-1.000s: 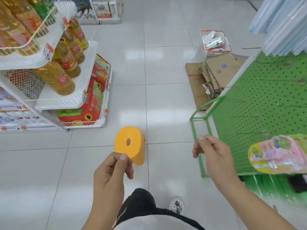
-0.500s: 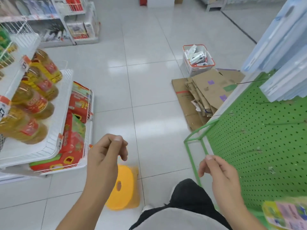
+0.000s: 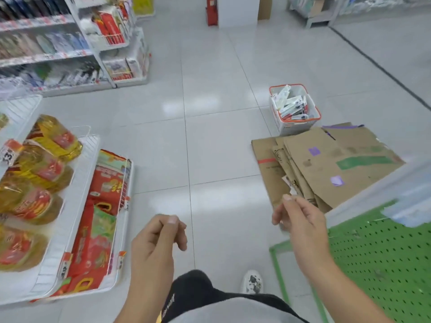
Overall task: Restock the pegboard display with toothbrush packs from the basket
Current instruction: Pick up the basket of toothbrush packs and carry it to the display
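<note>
A white basket with an orange rim [image 3: 275, 111] stands on the tiled floor ahead to the right, holding several toothbrush packs [image 3: 292, 107]. The green pegboard [image 3: 382, 259] fills the lower right, with thin bare hooks sticking out. My left hand [image 3: 161, 238] hangs in front of me with loosely curled fingers and holds nothing. My right hand [image 3: 298, 220] is raised beside the pegboard's left edge, fingers loosely bent, also holding nothing. Both hands are well short of the basket.
Flattened cardboard boxes [image 3: 326, 166] lie on the floor between the pegboard and the basket. A white wire shelf [image 3: 77, 206] with oil bottles [image 3: 42, 164] and red packs [image 3: 102, 206] stands at the left. More shelving [image 3: 70, 47] lines the back left.
The view has swung up and forward along the aisle; the basket is nearer and the yellow stool and the pink pack have left the view. Both hands stay held out, holding nothing.
</note>
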